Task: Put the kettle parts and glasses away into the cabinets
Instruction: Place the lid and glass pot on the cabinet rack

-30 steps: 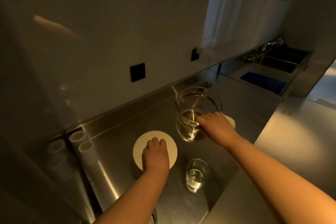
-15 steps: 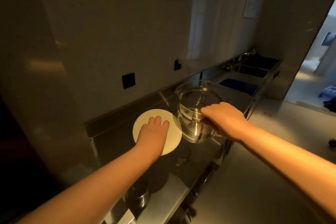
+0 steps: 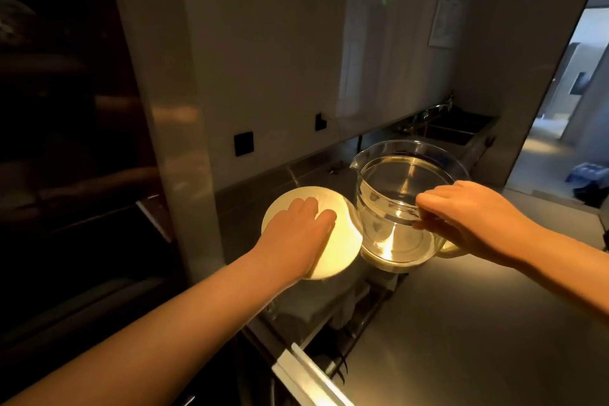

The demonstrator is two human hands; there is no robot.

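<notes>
Both hands have risen since the earlier frames, carrying their loads off the counter [image 3: 478, 323]; the drinking glass that stood below them has dropped out of my view. My left hand [image 3: 296, 237], centre of the frame, lies on top of the round cream kettle base [image 3: 333, 247] with the knuckles up and the fingers [image 3: 308, 208] close together across its upper face. I cannot tell how the thumb holds it from beneath. My right hand [image 3: 474, 224], right of centre, pinches the near rim of the glass kettle jug [image 3: 395, 194]: the fingers curl over the rim at the top while the thumb closes below it, against the outer wall. The jug sits upright, spout pointing toward the upper left, its wall just beside the disc's right edge, perhaps touching it; the light is too dim to be sure. Its shiny bottom catches a bright glint. Behind, along the wall, I see two black wall sockets [image 3: 244, 143] left of centre and a sink [image 3: 454, 128] far at the upper right. At the bottom centre a white drawer edge [image 3: 309, 376] juts out beneath the steel surface.
</notes>
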